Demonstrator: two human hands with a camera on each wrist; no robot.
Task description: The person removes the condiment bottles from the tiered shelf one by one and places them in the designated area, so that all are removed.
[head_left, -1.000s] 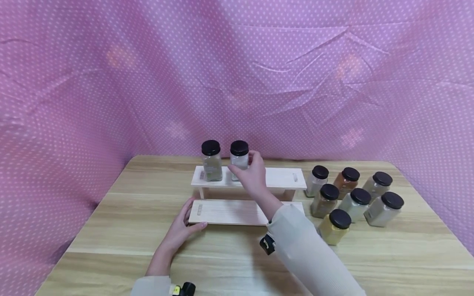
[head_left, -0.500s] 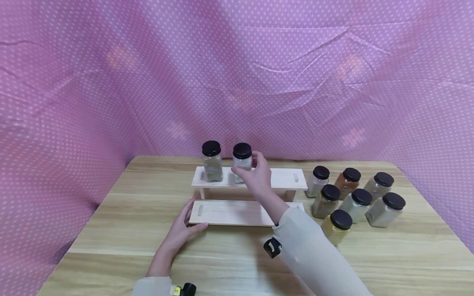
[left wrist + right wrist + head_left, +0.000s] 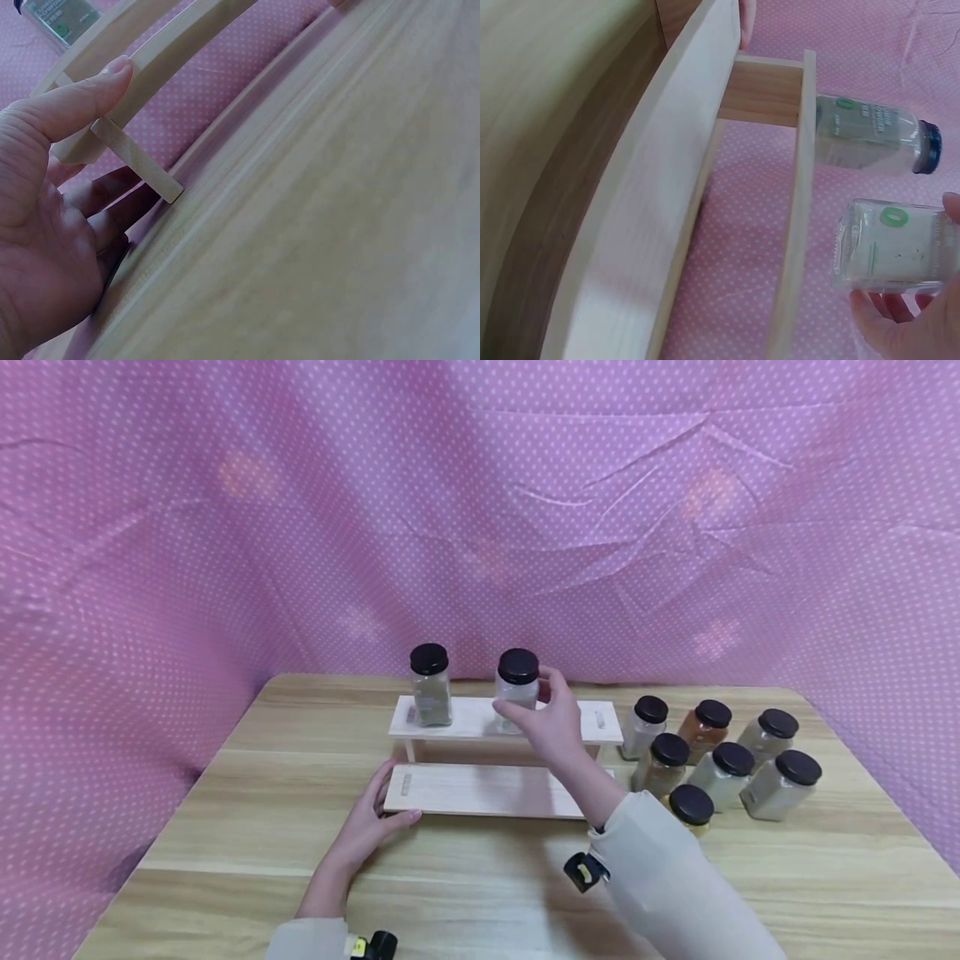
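Note:
My right hand point(image 3: 557, 718) holds a square clear spice jar point(image 3: 516, 700) with a black lid between thumb and fingers, over the upper step of a pale two-step wooden rack point(image 3: 480, 789). In the right wrist view a gap shows between this jar's base point(image 3: 847, 244) and the rack's upper board point(image 3: 799, 202). A second spice jar point(image 3: 431, 700), greenish-brown inside, stands upright at the upper step's left end. My left hand point(image 3: 363, 831) grips the lower step's left end. In the left wrist view its thumb point(image 3: 97, 97) lies along the board, with fingers behind the rack's leg point(image 3: 139, 161).
Several black-lidded spice jars point(image 3: 702, 735) stand grouped on the wooden table point(image 3: 247, 827) right of the rack; my right sleeve point(image 3: 675, 877) partly covers the yellow one point(image 3: 692, 810). A pink dotted curtain point(image 3: 480, 527) hangs behind the table.
My right hand has carried the held jar rightward along the upper step, away from the standing jar. The left hand stays at the rack's left end.

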